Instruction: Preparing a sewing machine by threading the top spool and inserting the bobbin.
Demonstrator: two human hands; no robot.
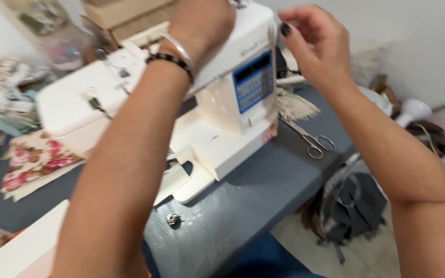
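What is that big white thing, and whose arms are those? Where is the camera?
The camera sits on a person's head and looks down, so the two arms are their own. The white thing is a sewing machine on a grey table. The left hand rests on top of the machine. The right hand is raised beside it, fingers pinched; whether it holds anything is too blurry to tell. On the table lie scissors, a small metal bobbin and flowered cloth.

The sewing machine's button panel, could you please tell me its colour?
Blue, on the white sewing machine's button panel; head view shows it best.
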